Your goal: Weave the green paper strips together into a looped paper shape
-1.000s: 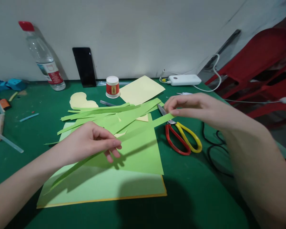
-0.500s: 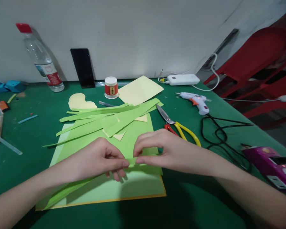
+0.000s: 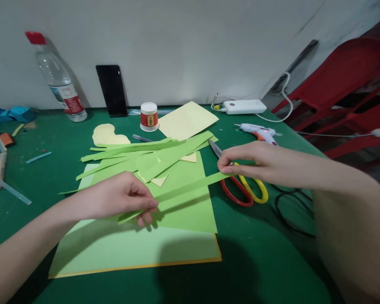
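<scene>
A long green paper strip point(image 3: 185, 188) is stretched between my two hands above the stacked paper. My left hand point(image 3: 126, 196) pinches it between thumb and fingers, and a short end sticks out below that hand. My right hand point(image 3: 245, 159) pinches the strip towards its other end, over the scissors point(image 3: 237, 185) with red and yellow handles. Beneath lie a bright green sheet point(image 3: 190, 219) and paler green sheets point(image 3: 129, 253) with an orange edge at the bottom. Several loose green strips point(image 3: 164, 156) and cream paper scraps point(image 3: 160, 180) rest on top.
Behind stand a water bottle point(image 3: 58, 80), a dark phone point(image 3: 112, 90) and a red-and-white paper cup point(image 3: 149, 117). Cream paper point(image 3: 188, 120) and a cloud-shaped cutout point(image 3: 109, 135) lie in front. To the right are a glue gun point(image 3: 259, 131), a white power bank-like box point(image 3: 244, 106) and a black cable point(image 3: 291, 211).
My right hand has moved right and up, drawing the green strip out straight. My left hand has shifted slightly left and up, still pinching it. The strip's trailing end has come off the lower left.
</scene>
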`<state>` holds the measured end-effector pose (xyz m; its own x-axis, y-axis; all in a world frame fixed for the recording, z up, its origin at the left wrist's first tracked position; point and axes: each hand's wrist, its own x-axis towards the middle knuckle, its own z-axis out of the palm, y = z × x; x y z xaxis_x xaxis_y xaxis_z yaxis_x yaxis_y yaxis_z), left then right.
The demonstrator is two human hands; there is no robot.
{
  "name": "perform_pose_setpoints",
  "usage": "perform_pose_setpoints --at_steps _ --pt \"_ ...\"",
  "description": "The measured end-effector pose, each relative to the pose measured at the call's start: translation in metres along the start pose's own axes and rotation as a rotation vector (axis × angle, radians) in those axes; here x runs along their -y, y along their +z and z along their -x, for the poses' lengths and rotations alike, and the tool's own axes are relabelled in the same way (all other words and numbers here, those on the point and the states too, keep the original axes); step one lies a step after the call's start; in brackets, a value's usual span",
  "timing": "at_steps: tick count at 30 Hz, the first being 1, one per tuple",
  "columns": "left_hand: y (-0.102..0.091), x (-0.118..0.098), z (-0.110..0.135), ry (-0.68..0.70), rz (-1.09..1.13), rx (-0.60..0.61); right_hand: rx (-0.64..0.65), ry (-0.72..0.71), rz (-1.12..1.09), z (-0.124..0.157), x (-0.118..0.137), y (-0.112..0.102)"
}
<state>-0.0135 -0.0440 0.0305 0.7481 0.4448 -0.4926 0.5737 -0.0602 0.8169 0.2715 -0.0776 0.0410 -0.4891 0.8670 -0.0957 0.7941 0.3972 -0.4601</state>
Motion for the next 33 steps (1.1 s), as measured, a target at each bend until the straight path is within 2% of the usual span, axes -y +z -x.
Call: perform_pose_setpoints --at_steps 4,8,13,18,20,23,25,26,30,33 --pt "-0.004 0.000 0.001 0.002 -0.025 -0.009 -0.003 0.012 -0.018 0.000 -0.011 -0.003" --pt "0.000 -0.001 -0.001 0.029 0.037 0.003 0.007 0.045 -0.071 -0.009 0.010 0.012" --pt "0.005 -0.003 -0.004 0.025 0.022 -0.047 -0.055 0.013 -0.193 -0.020 0.034 0.029" --pt "-0.008 -0.001 0.002 0.024 -0.086 -0.088 -0.092 0.043 -0.183 -0.012 0.018 0.014" --pt "-0.016 0.000 0.004 -0.017 -0.201 -0.179 -0.126 0.098 -0.161 -0.009 0.011 0.007" --pt "-0.019 -0.001 0.003 -0.017 -0.367 -0.501 -0.132 0.091 -0.117 -0.009 0.015 0.008" --pt "-0.012 -0.001 -0.001 0.086 -0.394 -0.651 -0.114 0.040 -0.100 -0.012 0.026 0.018" --pt "-0.006 0.000 -0.004 0.153 -0.390 -0.657 -0.104 0.019 -0.092 -0.014 0.032 0.025" --pt "0.024 0.005 -0.014 0.342 -0.444 -0.511 -0.138 -0.048 -0.038 -0.017 0.053 0.053" --pt "0.039 0.009 -0.017 0.433 -0.497 -0.508 -0.189 -0.111 -0.015 -0.017 0.059 0.066"
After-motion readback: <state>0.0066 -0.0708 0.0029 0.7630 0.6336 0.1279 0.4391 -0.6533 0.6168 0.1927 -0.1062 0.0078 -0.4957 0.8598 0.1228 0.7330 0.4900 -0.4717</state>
